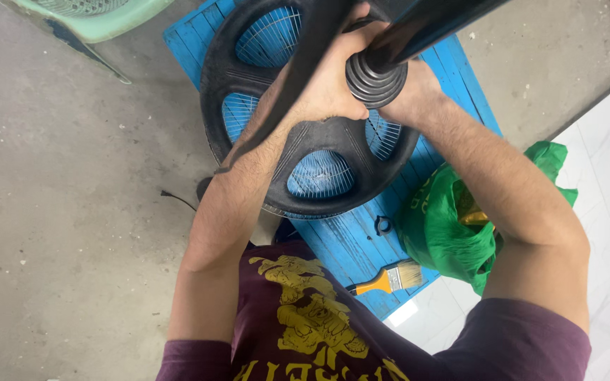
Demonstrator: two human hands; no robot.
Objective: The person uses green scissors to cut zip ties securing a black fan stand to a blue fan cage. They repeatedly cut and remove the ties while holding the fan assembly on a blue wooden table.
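A round black fan guard (315,152) with wire mesh in its openings rests on a blue wooden board (347,240). A black pole with a ribbed black collar (375,74) rises from the guard's centre toward the camera. My left hand (330,81) grips the hub right beside the ribbed collar. My right hand (414,88) wraps around the other side of the collar, partly hidden behind the pole. Both forearms reach in from below.
A green plastic bag (453,226) lies at the board's right edge. A paintbrush (390,279) with an orange handle and a small black ring (383,226) lie on the board near me. A pale green plastic object (93,17) stands at the top left on grey concrete.
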